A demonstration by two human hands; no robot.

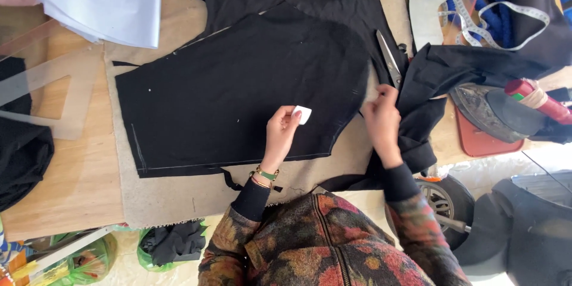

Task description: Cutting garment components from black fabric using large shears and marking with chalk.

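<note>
On the tabletop (65, 196), over a beige pad (173, 193), lies a flat black cloth panel (238, 92) marked with faint chalk lines near its near and left edges. At the panel's near edge the left hand (280, 134) hovers just over the cloth, its fingers (293, 114) pinched on a small white piece of chalk (302, 114). Just beside it, at the panel's right edge, the right hand (382, 124) has its fingers closed on the cloth where the panel meets a bunched black garment (441, 77). Scissors (388, 58) lie just beyond the right hand, blades closed and pointing toward the far edge. Toward the far right corner sit a white measuring tape (488, 24), a blue cord (491, 15) and a pale curved ruler (426, 6). Near the right edge an iron (485, 110) rests on a red mat (482, 140), with a red roll (536, 100) lying across it. At the far left corner is white paper (101, 0), with a clear set square (56, 92) near it and more black cloth (21, 149) at the left edge. Below the near edge are green bags (95, 256).
</note>
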